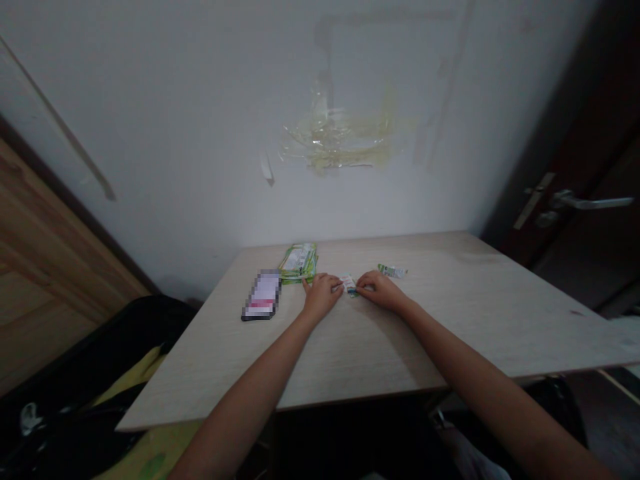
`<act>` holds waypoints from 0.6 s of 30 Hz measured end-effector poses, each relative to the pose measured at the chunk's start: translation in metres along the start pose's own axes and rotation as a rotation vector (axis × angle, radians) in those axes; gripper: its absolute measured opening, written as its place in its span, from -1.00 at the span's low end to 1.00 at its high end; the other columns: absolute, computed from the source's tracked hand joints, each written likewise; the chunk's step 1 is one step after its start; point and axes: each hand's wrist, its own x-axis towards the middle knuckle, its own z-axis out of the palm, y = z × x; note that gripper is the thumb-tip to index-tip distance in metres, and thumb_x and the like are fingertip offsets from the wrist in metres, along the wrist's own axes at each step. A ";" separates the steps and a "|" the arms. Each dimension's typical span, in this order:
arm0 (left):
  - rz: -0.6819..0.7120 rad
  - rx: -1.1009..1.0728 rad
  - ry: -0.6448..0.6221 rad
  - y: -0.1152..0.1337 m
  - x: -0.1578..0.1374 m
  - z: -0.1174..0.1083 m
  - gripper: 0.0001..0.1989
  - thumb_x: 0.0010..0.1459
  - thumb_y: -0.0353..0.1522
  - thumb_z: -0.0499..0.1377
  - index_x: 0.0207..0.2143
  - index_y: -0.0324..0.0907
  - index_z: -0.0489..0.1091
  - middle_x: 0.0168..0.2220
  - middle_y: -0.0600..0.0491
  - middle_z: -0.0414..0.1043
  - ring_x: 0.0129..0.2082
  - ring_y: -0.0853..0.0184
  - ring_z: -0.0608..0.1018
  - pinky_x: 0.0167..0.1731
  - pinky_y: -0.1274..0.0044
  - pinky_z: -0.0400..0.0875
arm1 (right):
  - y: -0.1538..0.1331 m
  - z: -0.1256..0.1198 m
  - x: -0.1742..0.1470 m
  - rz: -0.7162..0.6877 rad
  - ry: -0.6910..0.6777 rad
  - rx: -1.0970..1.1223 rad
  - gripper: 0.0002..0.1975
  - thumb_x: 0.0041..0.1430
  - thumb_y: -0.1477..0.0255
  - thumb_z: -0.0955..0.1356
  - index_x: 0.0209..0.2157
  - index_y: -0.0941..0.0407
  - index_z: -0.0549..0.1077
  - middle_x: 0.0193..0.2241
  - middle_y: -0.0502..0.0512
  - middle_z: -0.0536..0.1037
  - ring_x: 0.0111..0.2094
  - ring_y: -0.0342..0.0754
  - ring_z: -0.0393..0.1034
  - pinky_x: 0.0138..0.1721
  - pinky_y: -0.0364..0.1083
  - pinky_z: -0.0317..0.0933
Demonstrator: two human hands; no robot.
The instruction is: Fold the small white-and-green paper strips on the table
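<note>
Between my two hands a small green and white printed packet (349, 285), seemingly folded, lies at the tabletop. My left hand (323, 293) has its fingertips on the packet's left edge, with the thumb stretched toward the stack. From the other side my right hand (383, 291) pinches the packet's right edge, fingers curled together. A stack of flat green and white packets (299, 262) lies just beyond my left hand. Behind my right hand rests a narrow, folded-looking green and white strip (393, 271).
A phone (264, 295) with a lit, blurred screen lies left of my left hand. The pale wooden table (500, 300) meets a wall (200, 133) marked with old tape. At right is a dark door with a metal handle (595, 201). Dark and yellow items sit below left.
</note>
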 end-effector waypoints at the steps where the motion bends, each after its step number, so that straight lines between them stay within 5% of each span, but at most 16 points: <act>1: 0.005 0.005 -0.003 -0.001 0.000 0.001 -0.74 0.26 -0.19 0.13 -0.10 0.06 0.57 0.04 0.05 0.53 0.16 0.11 0.36 0.28 0.03 -0.18 | 0.001 0.001 0.000 0.000 0.008 0.009 -0.86 0.20 0.45 0.37 -0.33 0.12 0.62 -0.31 0.13 0.64 -0.23 -0.01 0.48 -0.07 -0.06 0.29; 9: 0.018 0.010 -0.001 -0.005 0.000 0.005 -0.77 0.25 -0.18 0.15 -0.10 0.15 0.57 0.08 0.10 0.49 0.17 0.09 0.34 0.27 -0.01 -0.16 | 0.015 0.010 -0.003 -0.022 0.026 -0.050 -0.72 0.18 0.52 0.35 -0.09 0.06 0.60 -0.02 0.16 0.58 0.04 0.07 0.42 0.15 0.06 0.22; 18: -0.024 0.040 -0.006 -0.002 0.000 0.004 -0.73 0.23 -0.11 0.16 -0.08 0.18 0.56 0.11 0.04 0.43 0.21 0.07 0.28 0.26 -0.01 -0.17 | 0.007 0.004 -0.002 -0.027 0.002 -0.010 -0.68 0.11 0.63 0.29 -0.22 0.10 0.63 -0.17 0.14 0.64 -0.10 0.02 0.49 0.06 0.02 0.29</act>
